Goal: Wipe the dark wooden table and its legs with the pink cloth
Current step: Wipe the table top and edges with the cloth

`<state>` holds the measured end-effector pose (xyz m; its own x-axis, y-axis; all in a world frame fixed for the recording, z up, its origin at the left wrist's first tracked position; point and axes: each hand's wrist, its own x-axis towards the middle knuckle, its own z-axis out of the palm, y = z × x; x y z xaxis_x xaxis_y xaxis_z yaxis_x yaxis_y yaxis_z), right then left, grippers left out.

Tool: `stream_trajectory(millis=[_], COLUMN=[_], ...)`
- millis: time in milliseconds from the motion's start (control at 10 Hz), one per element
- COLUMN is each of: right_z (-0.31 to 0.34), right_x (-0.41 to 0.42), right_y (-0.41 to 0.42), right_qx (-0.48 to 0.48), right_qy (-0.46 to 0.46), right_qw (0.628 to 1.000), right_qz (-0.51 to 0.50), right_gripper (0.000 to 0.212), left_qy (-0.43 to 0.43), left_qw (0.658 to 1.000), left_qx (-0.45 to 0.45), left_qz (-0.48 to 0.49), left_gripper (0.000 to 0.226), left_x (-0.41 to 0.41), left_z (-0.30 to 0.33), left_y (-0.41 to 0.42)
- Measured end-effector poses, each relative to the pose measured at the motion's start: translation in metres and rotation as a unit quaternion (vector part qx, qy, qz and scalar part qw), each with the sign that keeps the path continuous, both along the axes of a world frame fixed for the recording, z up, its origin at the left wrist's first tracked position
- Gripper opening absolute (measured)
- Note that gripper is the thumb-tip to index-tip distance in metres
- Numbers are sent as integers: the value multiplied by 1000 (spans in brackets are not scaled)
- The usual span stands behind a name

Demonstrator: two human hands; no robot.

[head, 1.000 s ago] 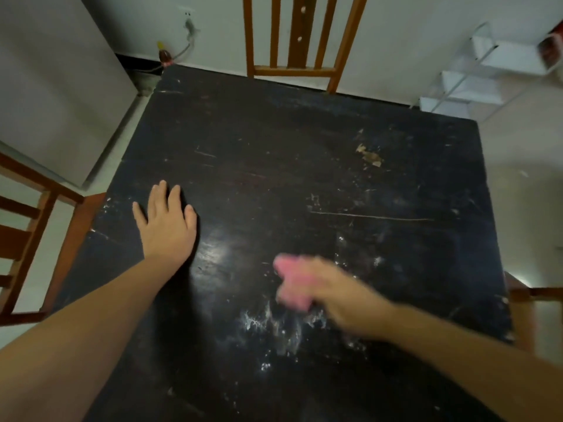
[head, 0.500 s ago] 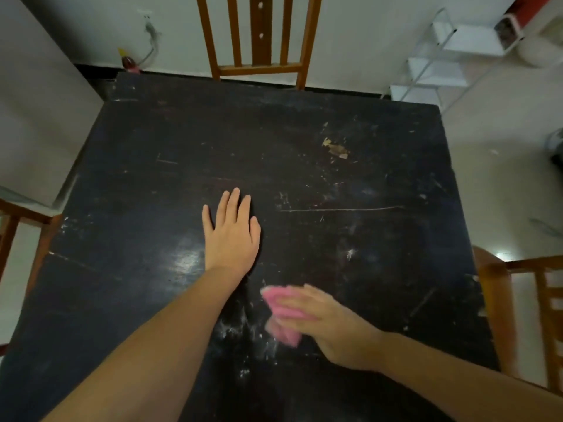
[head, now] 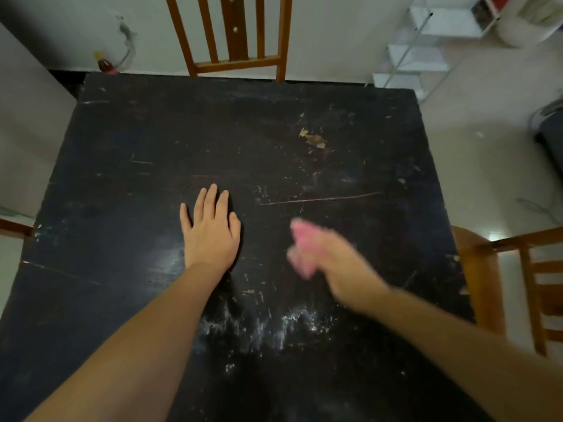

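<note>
The right hand (head: pixel 332 263) is bunched around the pink cloth (head: pixel 300 239), fingers curled over it so the wad shows at the fingertips, and it is smeared with blur; whether the cloth is pressed to the wood or skimming just above it at this instant is hard to tell. The left hand (head: pixel 210 229) lies flat and spread on the dark wooden table (head: pixel 152 147), holding nothing, near the middle of the top and just beside the working hand, probably there to brace the body over the surface. Wadding the cloth small concentrates pressure, which suits the whitish smears (head: pixel 274 324) lying nearer the person, well short of the cloth's present spot. A tan patch (head: pixel 313 140) sits farther off toward the chair (head: pixel 234 35) tucked at the far edge. The legs are out of sight and judged not yet reached.
</note>
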<state>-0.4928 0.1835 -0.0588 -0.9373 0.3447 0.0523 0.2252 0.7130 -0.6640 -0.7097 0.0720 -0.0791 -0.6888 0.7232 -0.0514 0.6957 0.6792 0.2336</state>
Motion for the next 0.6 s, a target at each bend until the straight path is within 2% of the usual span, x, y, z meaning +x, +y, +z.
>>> stream_trajectory(millis=[100, 200, 300, 400, 500, 600], right_z=[-3, 30, 27, -9, 5, -7], right_x=[35, -7, -25, -18, 3, 53], right_y=[-44, 20, 120, 151, 43, -48], right_qx=[19, 97, 76, 89, 15, 2], right_qy=[21, -17, -8, -87, -54, -17], right_qw=[987, 995, 987, 971, 988, 999], right_qz=[160, 31, -142, -203, -143, -39], right_gripper=[56, 22, 22, 43, 22, 24], left_qy=[-1, -4, 2, 7, 9, 9], left_qw=[1000, 1000, 1000, 1000, 1000, 1000], left_qx=[3, 4, 11, 14, 11, 9], left_qz=[0, 0, -4, 0, 0, -3], left_gripper=[49, 48, 47, 46, 47, 47], left_x=[1, 1, 1, 1, 1, 1], left_z=[2, 1, 0, -2, -2, -1], left_y=[0, 0, 0, 1, 1, 0])
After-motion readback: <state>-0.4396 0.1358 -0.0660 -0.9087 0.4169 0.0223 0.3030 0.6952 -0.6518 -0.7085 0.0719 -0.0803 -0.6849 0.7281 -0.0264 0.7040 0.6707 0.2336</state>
